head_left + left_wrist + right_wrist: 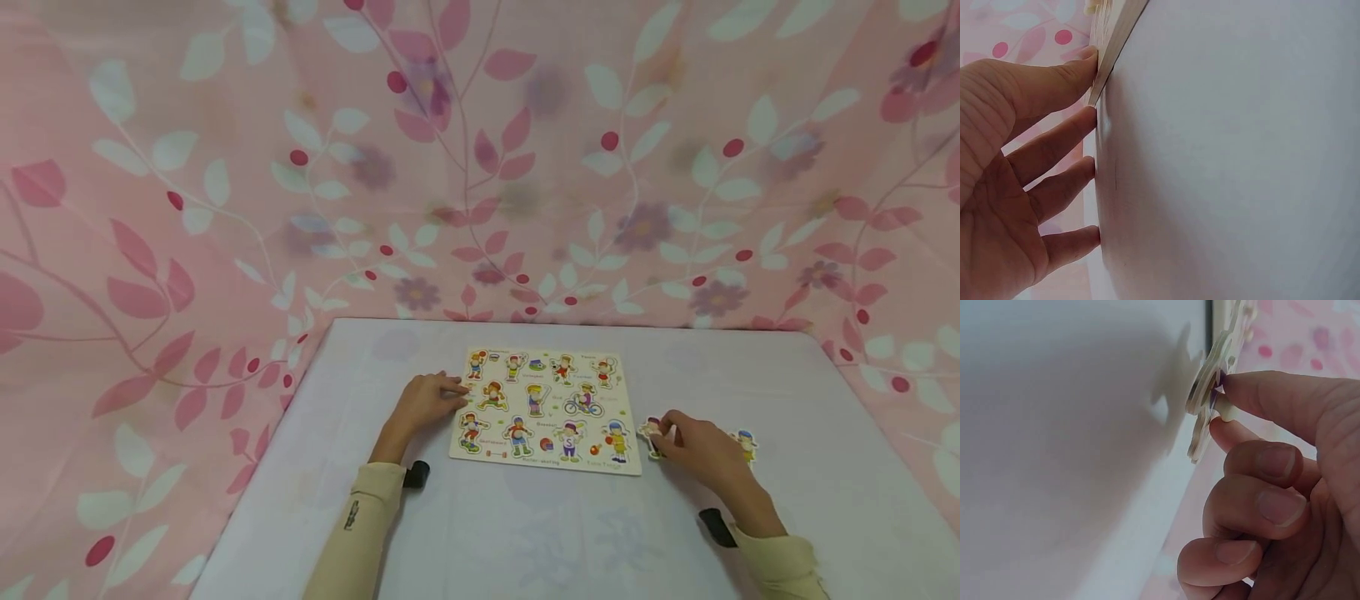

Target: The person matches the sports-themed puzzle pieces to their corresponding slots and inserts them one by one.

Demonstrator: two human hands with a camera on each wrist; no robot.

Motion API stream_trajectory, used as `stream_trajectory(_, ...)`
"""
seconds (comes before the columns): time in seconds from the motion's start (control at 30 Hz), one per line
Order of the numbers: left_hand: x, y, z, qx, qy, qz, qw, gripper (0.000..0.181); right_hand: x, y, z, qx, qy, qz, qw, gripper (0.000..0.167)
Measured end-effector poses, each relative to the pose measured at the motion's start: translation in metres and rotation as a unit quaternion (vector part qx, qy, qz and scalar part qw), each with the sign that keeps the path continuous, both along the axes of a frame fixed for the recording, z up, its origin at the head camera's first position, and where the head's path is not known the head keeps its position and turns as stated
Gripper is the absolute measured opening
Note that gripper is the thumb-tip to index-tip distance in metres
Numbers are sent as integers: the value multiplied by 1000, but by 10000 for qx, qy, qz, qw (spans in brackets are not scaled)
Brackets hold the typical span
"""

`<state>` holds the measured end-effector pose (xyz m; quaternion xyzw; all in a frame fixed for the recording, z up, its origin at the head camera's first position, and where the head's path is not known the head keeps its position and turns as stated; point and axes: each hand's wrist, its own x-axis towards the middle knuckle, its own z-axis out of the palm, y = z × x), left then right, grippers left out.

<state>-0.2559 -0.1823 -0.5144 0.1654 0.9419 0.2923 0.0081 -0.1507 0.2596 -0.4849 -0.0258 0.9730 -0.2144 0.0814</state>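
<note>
A flat wooden puzzle board [551, 458] with printed sports children lies on the table, pegged figure pieces across it. At the board's left edge is my left hand [429, 402]; in the left wrist view its thumb touches the board's edge and its extended fingertips [1088, 167] rest on the table. Right of the board, my right hand [705, 450] pinches a figure-shaped puzzle piece [652, 433] by its knob between thumb and forefinger. In the right wrist view this piece [1204, 394] is tilted above the table and casts a shadow; its other fingers are curled.
Another figure piece [746, 443] lies on the table beyond the right hand, partly hidden by it. A white cloth covers the table [525, 533]. Pink leaf-patterned fabric [480, 167] hangs behind and at the sides.
</note>
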Motion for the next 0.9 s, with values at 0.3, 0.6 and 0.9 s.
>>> stream_trajectory(0.3,1,1,0,22,-35,55,10000,20,-9,-39,1,-36,40,238,9997,20)
stream_trajectory(0.6,2,1,4,25,-56,52,10000,19,-15,-71,-3,-90,292,522,9982,17)
stream_trajectory(0.9,2,2,3,-12,-25,12,10000,19,-22,-99,-11,-147,379,789,9961,16)
